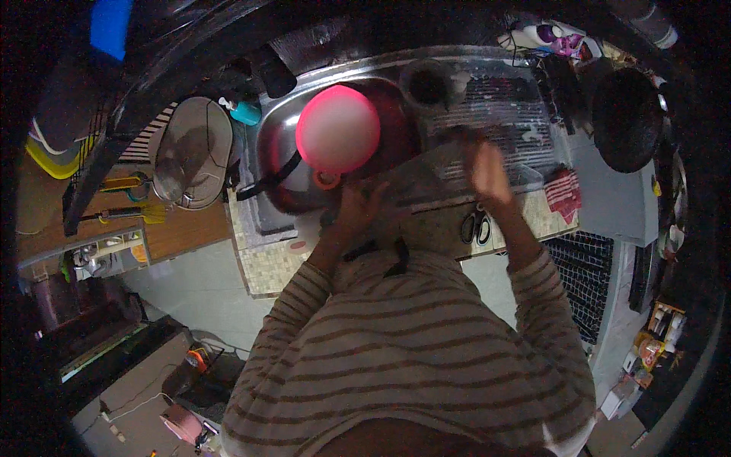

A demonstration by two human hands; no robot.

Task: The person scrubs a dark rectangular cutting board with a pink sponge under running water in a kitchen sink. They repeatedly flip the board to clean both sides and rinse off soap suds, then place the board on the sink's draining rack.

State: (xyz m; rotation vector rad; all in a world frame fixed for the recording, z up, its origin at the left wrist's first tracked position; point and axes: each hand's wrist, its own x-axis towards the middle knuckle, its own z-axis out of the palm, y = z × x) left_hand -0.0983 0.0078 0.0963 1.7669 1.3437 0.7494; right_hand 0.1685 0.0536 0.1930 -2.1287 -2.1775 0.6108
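Note:
A pink-rimmed round bowl or strainer (338,128) sits over the metal sink basin (400,114), with an orange ring at its near edge. My left hand (361,203) is just below that ring at the basin's near edge; what it touches is hard to make out in the dim light. My right hand (490,171) is blurred, over the near side of the ribbed drainboard (497,114). Whether it holds anything cannot be told. Scissors with dark handles (476,226) lie on the counter edge below it. A dark handle (268,178) crosses the basin's left rim.
Left of the sink are a teal pump bottle (245,112) and an oval wire basket (194,149). A dark round pan (626,121) and a red-and-white striped cloth (563,193) are at the right. A dark round container (429,88) stands behind the basin's right side.

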